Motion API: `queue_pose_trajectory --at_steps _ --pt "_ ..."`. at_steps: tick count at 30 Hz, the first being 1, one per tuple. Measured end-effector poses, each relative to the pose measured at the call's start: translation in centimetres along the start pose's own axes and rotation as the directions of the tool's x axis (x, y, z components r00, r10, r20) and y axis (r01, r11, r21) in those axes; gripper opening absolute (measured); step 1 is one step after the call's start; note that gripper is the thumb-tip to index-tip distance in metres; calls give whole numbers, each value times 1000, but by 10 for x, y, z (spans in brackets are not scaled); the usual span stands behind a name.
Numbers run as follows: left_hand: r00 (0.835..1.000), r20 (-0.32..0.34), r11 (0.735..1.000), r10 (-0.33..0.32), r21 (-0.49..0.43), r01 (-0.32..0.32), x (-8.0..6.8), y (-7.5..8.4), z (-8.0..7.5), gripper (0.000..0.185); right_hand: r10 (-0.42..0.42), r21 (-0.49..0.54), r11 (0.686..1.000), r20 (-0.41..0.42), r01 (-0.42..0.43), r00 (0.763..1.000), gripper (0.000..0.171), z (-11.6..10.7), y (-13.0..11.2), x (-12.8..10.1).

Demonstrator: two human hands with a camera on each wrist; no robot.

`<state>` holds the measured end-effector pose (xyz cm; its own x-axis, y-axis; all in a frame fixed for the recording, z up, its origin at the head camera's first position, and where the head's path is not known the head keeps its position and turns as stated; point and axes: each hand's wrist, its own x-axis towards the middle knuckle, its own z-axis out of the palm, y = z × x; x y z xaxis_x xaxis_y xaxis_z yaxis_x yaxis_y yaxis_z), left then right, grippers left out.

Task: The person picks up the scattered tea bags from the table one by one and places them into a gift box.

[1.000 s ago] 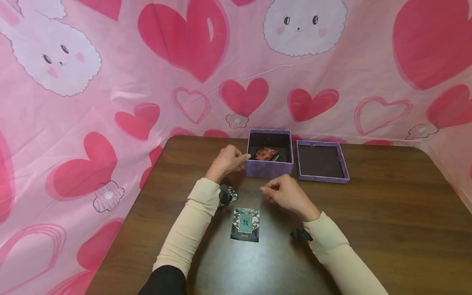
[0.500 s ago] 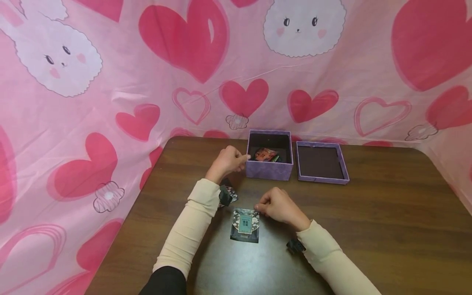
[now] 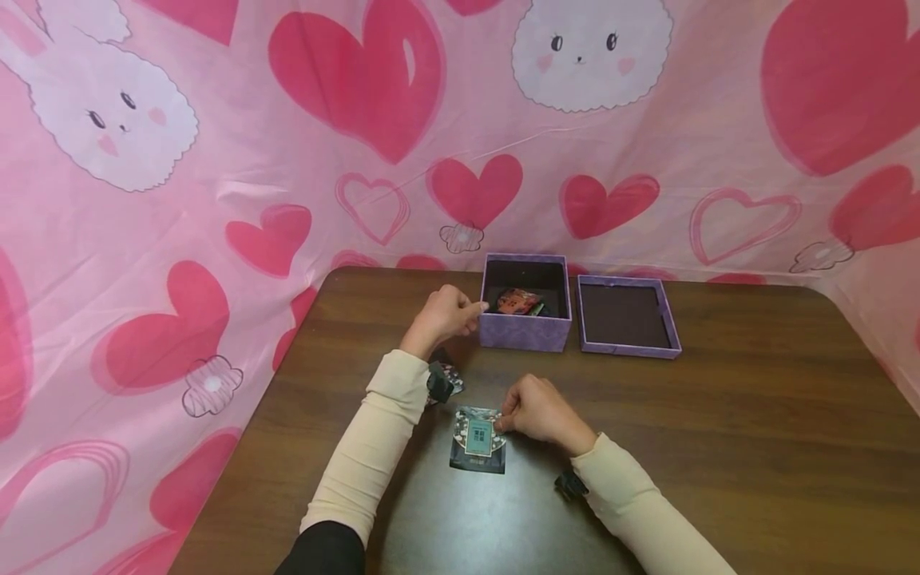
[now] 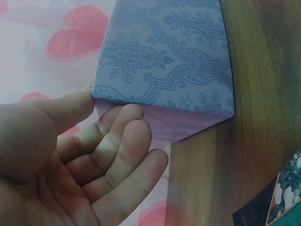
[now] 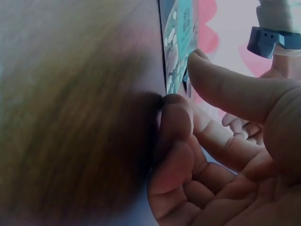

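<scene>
My left hand [image 3: 446, 315] holds the near left corner of an open purple box [image 3: 526, 334]. In the left wrist view, its thumb lies at the edge of the embossed wall [image 4: 164, 56] and its bent fingers [image 4: 136, 141] lie against the other face. Flat on the table is a dark floral sachet [image 3: 476, 461] with a teal label. My right hand [image 3: 542, 409] pinches the sachet's right edge, thumb on its face in the right wrist view, the other fingers curled low by the tabletop. An orange packet [image 3: 519, 301] lies inside the box among other packets, partly hidden.
The box's shallow purple lid [image 3: 625, 315] lies upturned to the right of the box. More floral sachets [image 3: 453, 378] lie partly hidden beneath my left wrist. Behind the wooden table [image 3: 762, 399] hangs a pink heart-print cloth [image 3: 402, 208].
My right hand has come down and toward me from near the box to the sachet's right edge, and its fingers now meet it. My left hand has stayed on the box corner.
</scene>
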<state>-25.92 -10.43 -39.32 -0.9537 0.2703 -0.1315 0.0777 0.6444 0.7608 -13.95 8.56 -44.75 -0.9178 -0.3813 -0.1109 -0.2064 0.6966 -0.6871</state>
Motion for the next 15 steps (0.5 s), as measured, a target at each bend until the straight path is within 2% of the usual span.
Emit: queue_pose_trajectory --at_steps 5,10,15 --pt "1000 -3 1000 1 2 -1 0 -1 0 34 45 -57 997 -23 -47 999 26 4 -2 0" --pt "1000 4 1000 -1 0 1 0 -1 0 35 48 -118 991 -79 -57 996 30 7 -3 1" --pt "1000 5 1000 -2 -9 2 1 0 0 34 49 -149 987 -93 -63 994 32 7 -4 2"
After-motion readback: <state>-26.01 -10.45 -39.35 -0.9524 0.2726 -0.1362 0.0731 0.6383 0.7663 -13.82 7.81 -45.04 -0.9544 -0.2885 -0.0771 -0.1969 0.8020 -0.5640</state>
